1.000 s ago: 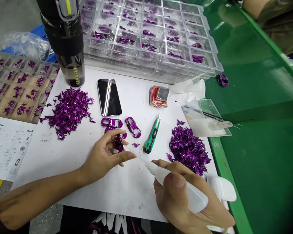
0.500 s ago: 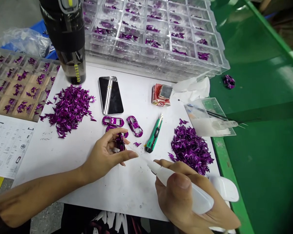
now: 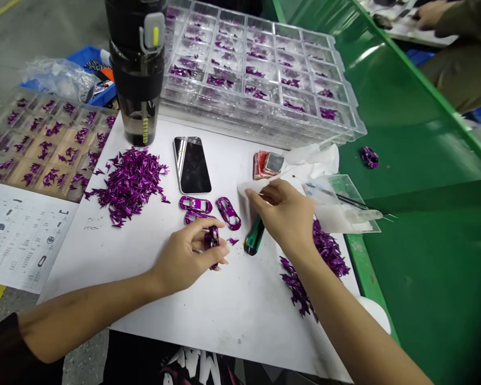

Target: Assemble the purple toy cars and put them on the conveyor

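My left hand [image 3: 186, 258] is closed on a small shiny purple toy car body [image 3: 212, 239], held just above the white table sheet [image 3: 208, 315]. My right hand [image 3: 286, 213] reaches forward over a green utility knife [image 3: 254, 241]. Its fingers are pinched on a white bottle [image 3: 250, 187], of which only one end shows. Three more purple car bodies [image 3: 195, 204] lie just beyond my left hand. One heap of purple slivers [image 3: 130, 181] lies to the left and another [image 3: 329, 252] under my right forearm.
A phone [image 3: 192, 164], a dark drink bottle [image 3: 138, 69] and a red packet [image 3: 268, 164] stand further back. Clear compartment trays [image 3: 260, 80] hold purple parts, and another tray [image 3: 44, 139] and a printed sheet [image 3: 20, 235] lie left. A green conveyor [image 3: 417, 214] runs on the right, with another person [image 3: 457, 32] beyond.
My right hand has moved from near my body forward over the knife, carrying the white bottle. My left hand has closed further round the car body. The camera has tilted up.
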{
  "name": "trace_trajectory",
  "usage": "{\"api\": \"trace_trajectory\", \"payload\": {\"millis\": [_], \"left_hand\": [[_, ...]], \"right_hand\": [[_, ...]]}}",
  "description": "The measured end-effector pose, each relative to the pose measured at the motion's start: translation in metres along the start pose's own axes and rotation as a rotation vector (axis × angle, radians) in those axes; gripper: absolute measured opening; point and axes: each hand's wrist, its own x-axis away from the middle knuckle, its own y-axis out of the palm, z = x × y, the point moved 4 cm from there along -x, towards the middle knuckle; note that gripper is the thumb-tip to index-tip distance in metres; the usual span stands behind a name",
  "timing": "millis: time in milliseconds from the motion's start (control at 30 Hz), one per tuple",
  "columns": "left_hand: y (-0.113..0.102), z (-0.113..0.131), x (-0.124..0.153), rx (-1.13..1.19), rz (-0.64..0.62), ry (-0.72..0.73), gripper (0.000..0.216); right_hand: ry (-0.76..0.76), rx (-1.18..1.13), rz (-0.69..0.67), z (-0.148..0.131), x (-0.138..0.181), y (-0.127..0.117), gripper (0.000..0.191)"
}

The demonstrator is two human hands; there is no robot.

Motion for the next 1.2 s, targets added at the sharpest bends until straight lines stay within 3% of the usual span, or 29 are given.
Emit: {"api": "trace_trajectory", "payload": {"millis": [100, 167, 233, 333, 467, 600, 700, 833, 967, 1033, 1100, 1200], "left_hand": [[0.001, 0.001, 0.002, -0.158, -0.027, 0.046, 0.028], [0.002, 0.005, 0.004, -0.289, -0.056, 0.114, 0.021], [0.004, 0.01, 0.006, -0.388, -0.065, 0.192, 0.008], [0.005, 0.013, 0.008, -0.448, -0.06, 0.238, 0.016], [0.004, 0.009, 0.005, -0.435, -0.078, 0.229, 0.016], [0.003, 0.004, 0.002, -0.393, -0.096, 0.239, 0.015], [0.003, 0.004, 0.002, -0.42, -0.079, 0.24, 0.018], [0.002, 0.003, 0.001, -0.24, -0.051, 0.133, 0.012], [-0.001, 0.002, -0.001, 0.182, 0.025, 0.039, 0.034], [-0.004, 0.004, -0.003, 0.265, 0.07, 0.053, 0.035], [-0.006, 0.006, -0.003, 0.293, 0.091, 0.069, 0.035], [-0.005, 0.009, -0.003, 0.29, 0.09, 0.063, 0.035]], "right_hand": [[-0.133, 0.243, -0.037, -0.035, 0.019, -0.014, 0.034], [-0.279, 0.255, -0.167, -0.073, 0.032, -0.01, 0.028], [-0.424, 0.213, -0.395, -0.11, 0.04, 0.013, 0.015], [-0.532, 0.353, -0.668, -0.147, 0.041, 0.064, 0.011], [-0.556, 0.525, -0.767, -0.16, 0.036, 0.107, 0.02], [-0.547, 0.521, -0.773, -0.158, 0.04, 0.11, 0.022], [-0.533, 0.485, -0.742, -0.154, 0.043, 0.089, 0.013], [-0.427, 0.023, -0.553, -0.134, 0.045, 0.033, 0.007], [-0.132, -0.456, -0.264, -0.077, 0.051, -0.011, 0.018], [0.035, -0.578, -0.238, -0.048, 0.058, -0.01, 0.026], [0.15, -0.634, -0.301, -0.03, 0.065, -0.001, 0.03], [0.158, -0.615, -0.366, -0.025, 0.072, 0.011, 0.033]]}}
